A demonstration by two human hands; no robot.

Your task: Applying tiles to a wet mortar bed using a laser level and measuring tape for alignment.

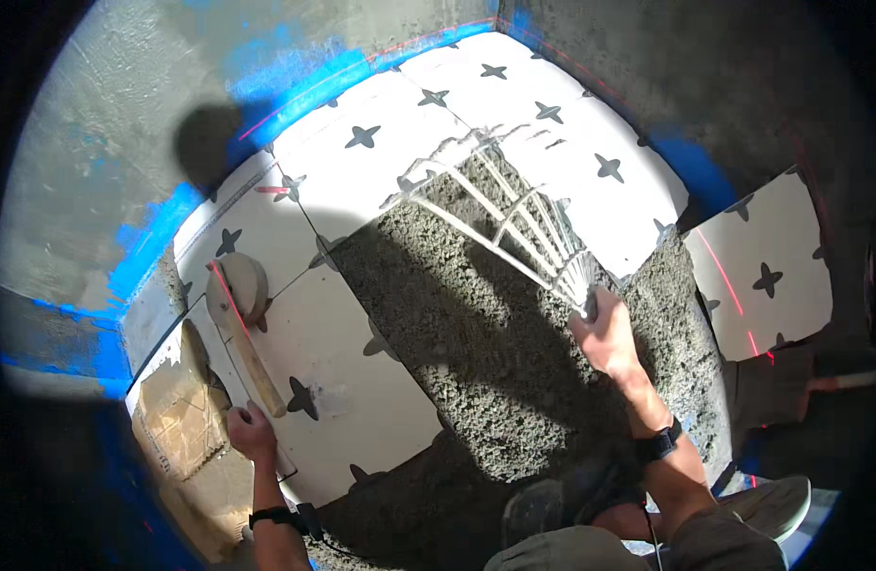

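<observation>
Fan rake gripped at its narrow end above grey mortar

In the head view, we found a white, fan-shaped, thin-tined rake (496,246) over the rough grey mortar bed (500,457), its spread end at the edge of the flat white tiles with dark star motifs (390,428). The right hand (606,335) grasped its narrow end. The left hand (252,432) was curled near a round-headed mallet with a pale wooden handle (263,374); we could not tell whether it held anything. We judged the rake light and springy, its tines bendable, best held at the neck. Its long axis ran diagonally, tips pointing up-left, away from the person.
</observation>
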